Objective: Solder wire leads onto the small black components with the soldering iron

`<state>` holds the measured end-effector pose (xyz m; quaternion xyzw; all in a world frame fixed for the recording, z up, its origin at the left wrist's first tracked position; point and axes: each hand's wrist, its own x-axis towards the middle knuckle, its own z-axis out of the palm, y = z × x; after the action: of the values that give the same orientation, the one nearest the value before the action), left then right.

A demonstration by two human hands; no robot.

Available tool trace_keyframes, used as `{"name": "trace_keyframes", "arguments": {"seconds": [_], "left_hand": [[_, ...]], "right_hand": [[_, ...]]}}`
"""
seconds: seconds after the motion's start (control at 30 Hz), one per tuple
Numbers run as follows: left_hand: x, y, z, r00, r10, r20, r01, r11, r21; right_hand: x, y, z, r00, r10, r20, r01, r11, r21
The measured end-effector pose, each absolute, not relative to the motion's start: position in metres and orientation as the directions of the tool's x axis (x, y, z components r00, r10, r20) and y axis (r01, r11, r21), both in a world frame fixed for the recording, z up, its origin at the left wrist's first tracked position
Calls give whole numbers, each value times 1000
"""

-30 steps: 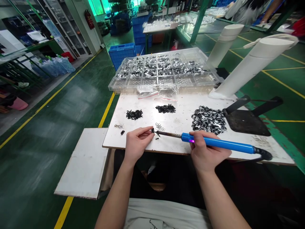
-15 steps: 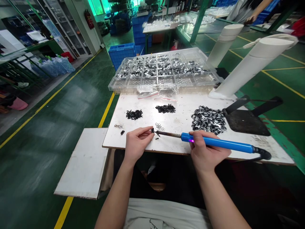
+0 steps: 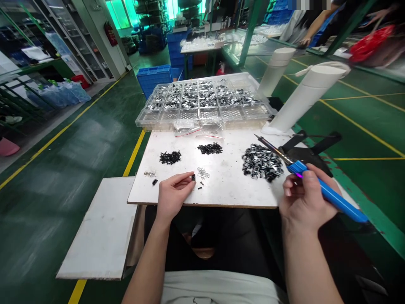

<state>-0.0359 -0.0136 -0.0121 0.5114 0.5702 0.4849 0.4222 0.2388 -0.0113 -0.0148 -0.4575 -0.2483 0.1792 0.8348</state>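
My left hand (image 3: 174,192) pinches a small black part (image 3: 193,177) above the white table's (image 3: 221,181) front edge. My right hand (image 3: 308,194) is closed round a blue soldering iron (image 3: 335,197), its metal tip pointing up and left over a pile of shiny black-and-silver pieces (image 3: 262,162). Beside the left fingertips lie thin wire rings (image 3: 203,172) and a few tiny black pieces (image 3: 200,188). Farther back are two piles of small black parts, one left (image 3: 170,157) and one in the middle (image 3: 210,148).
A clear compartment tray (image 3: 202,120) of shiny parts spans the table's back. White tubes (image 3: 303,97) and a black metal stand (image 3: 311,145) are at the right. A lower white board (image 3: 98,228) sits at left. Another person's arm (image 3: 319,25) shows at the upper right.
My right hand has drawn the iron away from the part, rightward, and tilted its tip up. My left hand still pinches the black part. The whole view has shifted slightly.
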Motion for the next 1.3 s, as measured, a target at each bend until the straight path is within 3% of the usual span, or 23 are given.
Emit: {"name": "trace_keyframes", "arguments": {"seconds": [0.1,0.23,0.47,0.63,0.83,1.0,1.17,1.3], "left_hand": [[-38,-15,-10,-121,992,16,197,8,980],[-31,-17,7,-103,994,42,214,-19,977],[62,-2,35,349,924,155,418,-301,857],[110,25,28,362,895,259,483,-418,769],[70,-1,22,378,866,327,441,-479,759],[-15,-34,16,157,907,391,554,-408,726],[-94,-46,4,-215,843,494,795,-142,589],[-118,-40,-7,-257,871,418,857,5,515]], "right_hand": [[254,-9,-15,849,500,168,-157,543,-825],[254,-7,-13,798,594,104,-287,525,-801],[252,-15,-7,768,640,21,-391,495,-776],[252,-19,-7,748,661,49,-378,486,-788],[253,-16,-11,759,648,60,-347,481,-805],[257,-14,-21,755,644,124,-302,509,-806],[260,-18,-24,650,729,216,-273,489,-829],[258,-19,-17,461,829,317,-325,490,-809]]}}
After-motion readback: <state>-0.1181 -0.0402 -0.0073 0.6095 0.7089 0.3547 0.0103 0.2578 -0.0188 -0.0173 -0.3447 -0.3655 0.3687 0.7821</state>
